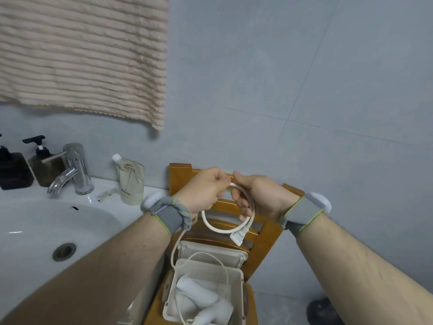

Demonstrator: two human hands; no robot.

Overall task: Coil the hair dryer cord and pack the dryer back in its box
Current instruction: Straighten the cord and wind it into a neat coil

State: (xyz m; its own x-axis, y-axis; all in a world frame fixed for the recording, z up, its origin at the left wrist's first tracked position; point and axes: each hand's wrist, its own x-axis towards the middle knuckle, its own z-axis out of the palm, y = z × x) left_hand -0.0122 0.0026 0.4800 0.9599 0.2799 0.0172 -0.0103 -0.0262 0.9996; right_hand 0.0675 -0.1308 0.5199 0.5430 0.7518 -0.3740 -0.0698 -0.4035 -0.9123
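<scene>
coiling is under way: the left hand (206, 188) pinches the cord (218, 227) and the right hand (255, 195) holds its loop, plug (237, 236) dangling. the dryer (201, 303) lies in the open box (241, 292) on the chair (264, 233). next, i judge, gather the slack trailing to the box into further loops.

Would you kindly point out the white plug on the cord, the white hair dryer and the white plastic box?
white plug (237, 236): head view, on its flat body, hanging from the cord loop.
white hair dryer (199, 299): head view, on its barrel inside the box.
white plastic box (236, 299): head view, on its right wall.
</scene>
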